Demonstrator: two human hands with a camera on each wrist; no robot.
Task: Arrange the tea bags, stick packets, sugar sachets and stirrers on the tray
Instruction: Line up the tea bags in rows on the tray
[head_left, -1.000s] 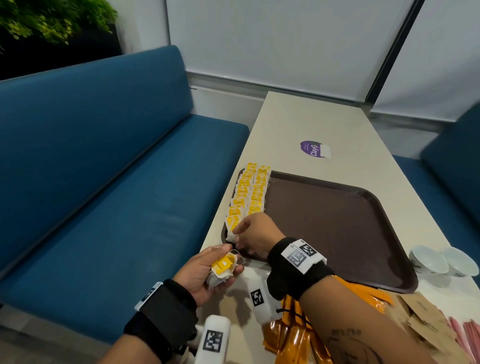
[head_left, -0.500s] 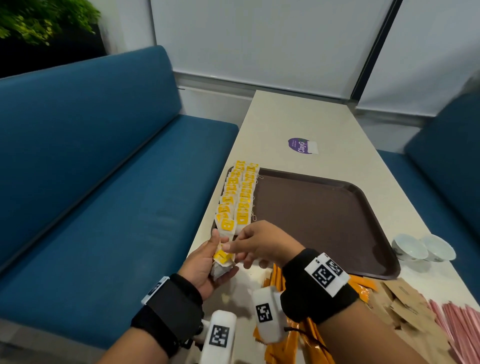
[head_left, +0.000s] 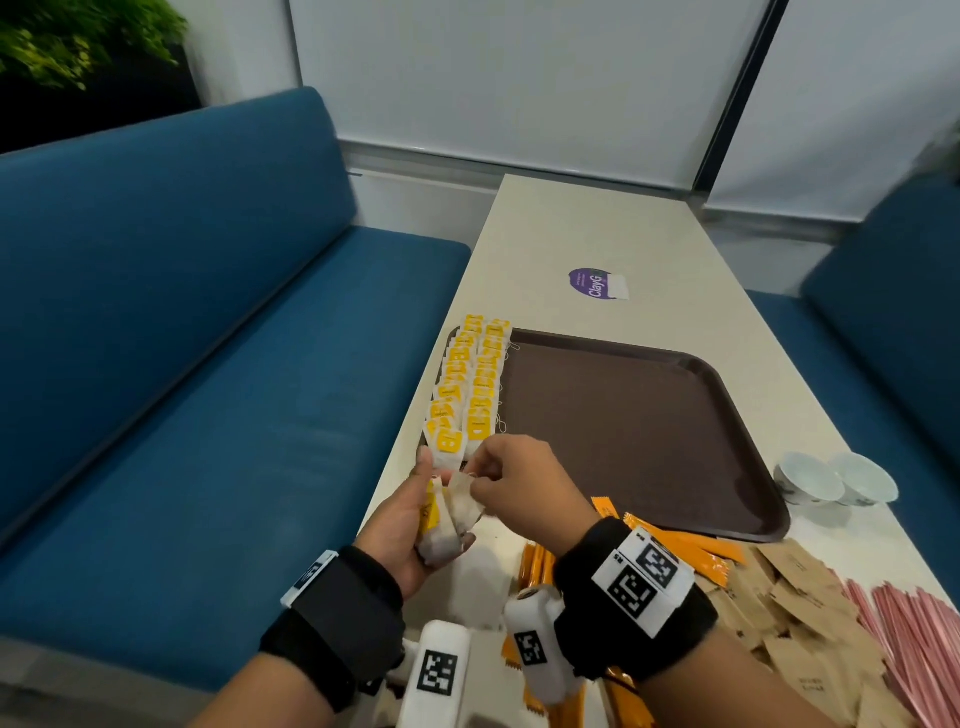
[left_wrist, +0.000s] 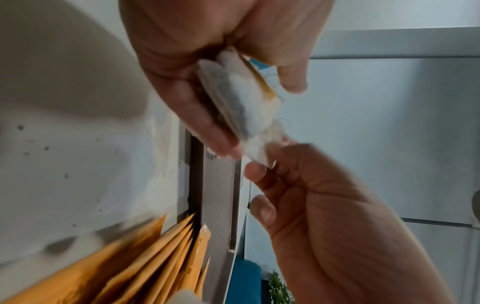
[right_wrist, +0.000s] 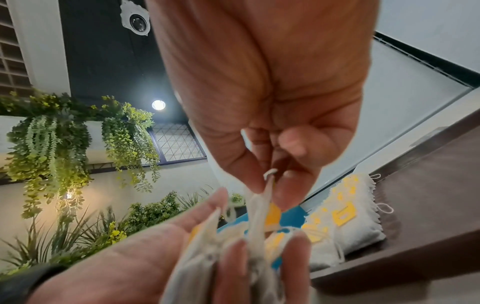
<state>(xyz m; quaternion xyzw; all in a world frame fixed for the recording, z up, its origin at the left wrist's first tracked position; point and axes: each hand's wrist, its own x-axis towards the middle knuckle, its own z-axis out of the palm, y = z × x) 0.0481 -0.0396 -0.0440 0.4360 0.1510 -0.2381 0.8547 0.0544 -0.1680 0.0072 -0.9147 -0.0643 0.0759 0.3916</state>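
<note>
My left hand holds a small stack of tea bags just off the near left corner of the brown tray. My right hand pinches the top edge of one tea bag from that stack between thumb and forefinger. Two rows of tea bags with yellow tags lie along the tray's left edge. Orange stick packets, brown sugar sachets and pink stirrers lie on the table near me.
Two white cups stand right of the tray. A purple sticker is on the table beyond it. Blue benches flank the table on both sides. Most of the tray's floor is bare.
My right hand came back from the tea bag rows on the tray to the stack in my left hand and took hold of one bag. The head view shifted slightly.
</note>
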